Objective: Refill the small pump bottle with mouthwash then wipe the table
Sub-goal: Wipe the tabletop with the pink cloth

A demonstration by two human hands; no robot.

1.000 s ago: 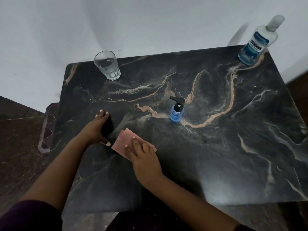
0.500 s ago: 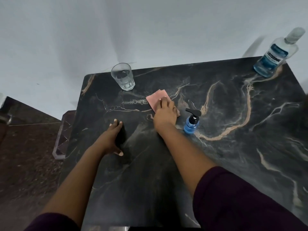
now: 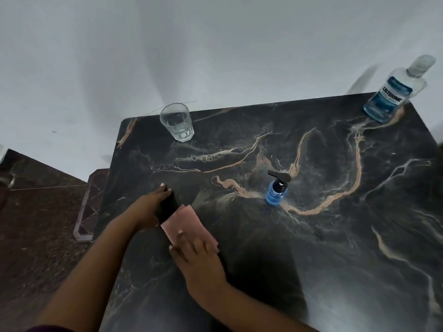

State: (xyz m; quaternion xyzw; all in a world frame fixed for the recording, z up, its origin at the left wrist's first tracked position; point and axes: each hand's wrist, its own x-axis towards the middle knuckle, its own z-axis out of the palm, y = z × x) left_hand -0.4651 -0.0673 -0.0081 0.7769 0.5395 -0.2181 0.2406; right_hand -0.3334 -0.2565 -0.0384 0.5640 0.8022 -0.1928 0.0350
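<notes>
From the head view, the wiping step is in hand: the small pump bottle [image 3: 276, 191] stands upright near the middle of the table [image 3: 335, 236] with its black pump head on and blue liquid inside, so the refill looks done. The right hand [image 3: 196, 258] lies flat, fingers straight, pressing a pink cloth [image 3: 185, 222] onto the dark marble toward the front-left part of the tabletop. The left hand [image 3: 149, 207] sits just beside the cloth, toward the left edge, fingers laid on the surface next to a dark patch; whether that patch is a shadow or something held I cannot tell, and the fingers look relaxed rather than gripping. The next move probably calls for sweeping the cloth across the rest of the tabletop, much of which lies to the right and toward the far edge. In the way of a full sweep stand three things: the pump bottle in the centre, a clear drinking glass [image 3: 177, 122] near the far-left corner, and the mouthwash bottle [image 3: 393, 92] at the far-right corner, capped and upright. Each would need wiping around or lifting.
</notes>
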